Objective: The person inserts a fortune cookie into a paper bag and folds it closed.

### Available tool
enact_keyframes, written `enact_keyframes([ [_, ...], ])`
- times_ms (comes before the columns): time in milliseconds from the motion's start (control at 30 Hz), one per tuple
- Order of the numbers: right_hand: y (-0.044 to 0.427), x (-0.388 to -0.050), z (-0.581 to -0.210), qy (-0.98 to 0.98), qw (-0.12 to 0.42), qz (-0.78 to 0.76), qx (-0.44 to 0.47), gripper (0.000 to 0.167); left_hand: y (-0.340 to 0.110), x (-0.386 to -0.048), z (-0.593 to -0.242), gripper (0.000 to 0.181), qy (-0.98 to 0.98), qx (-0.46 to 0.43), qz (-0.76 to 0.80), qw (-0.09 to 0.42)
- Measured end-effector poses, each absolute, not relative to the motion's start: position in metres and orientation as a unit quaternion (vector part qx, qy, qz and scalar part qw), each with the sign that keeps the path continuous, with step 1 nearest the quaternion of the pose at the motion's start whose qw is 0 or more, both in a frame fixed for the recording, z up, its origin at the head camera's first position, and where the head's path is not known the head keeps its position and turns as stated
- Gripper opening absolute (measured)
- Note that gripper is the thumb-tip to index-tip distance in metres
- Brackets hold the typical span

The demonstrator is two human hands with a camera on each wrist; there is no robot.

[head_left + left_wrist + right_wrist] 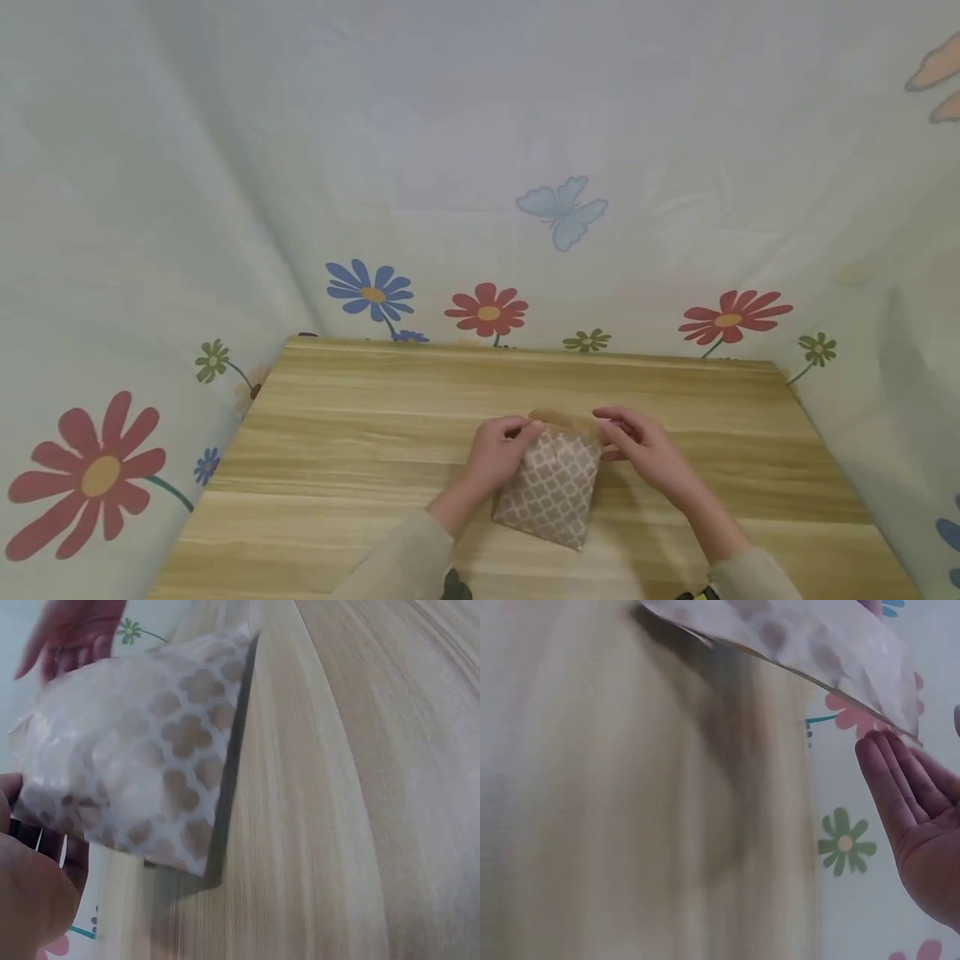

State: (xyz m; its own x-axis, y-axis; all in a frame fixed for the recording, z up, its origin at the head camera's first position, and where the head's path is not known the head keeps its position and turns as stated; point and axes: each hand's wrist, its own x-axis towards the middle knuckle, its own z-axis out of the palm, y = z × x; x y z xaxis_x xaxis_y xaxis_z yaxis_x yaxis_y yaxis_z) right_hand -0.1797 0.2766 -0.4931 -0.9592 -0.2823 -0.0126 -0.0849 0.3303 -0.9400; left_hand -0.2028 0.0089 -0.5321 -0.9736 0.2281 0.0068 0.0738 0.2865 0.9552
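Observation:
A flat paper bag with a beige-and-white lattice pattern is tilted up over the table, its lower edge close to the wood. At its upper left corner my left hand pinches it between thumb and fingers; the left wrist view shows that thumb at the bag's edge. A plain brown strip runs along the top. My right hand is at the upper right corner. In the right wrist view the fingers of the right hand are fairly straight, the thumb apart, fingertips by the bag's edge; contact is unclear.
Under the bag lies a wood-grain table. A pale cloth backdrop printed with flowers and butterflies stands behind the table and along both sides. Dark objects, partly cut off, show by both sleeves at the bottom of the head view.

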Motion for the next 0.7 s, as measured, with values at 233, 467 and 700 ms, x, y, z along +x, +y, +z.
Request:
enact_keyframes([
  [233,0.271,-0.162,-0.517,0.791,0.134,-0.587,-0.106,0.050,0.009,-0.204,-0.533,0.028,0.795,0.068,0.602,0.041],
  [467,0.257,-0.157,-0.533,0.789,0.117,-0.591,-0.117,0.039,0.013,-0.202,-0.531,0.016,0.786,0.057,0.615,0.030],
  [700,0.250,-0.156,-0.534,0.807,0.087,-0.579,-0.079,0.031,0.014,-0.199,-0.528,0.007,0.796,0.064,0.601,0.036],
])
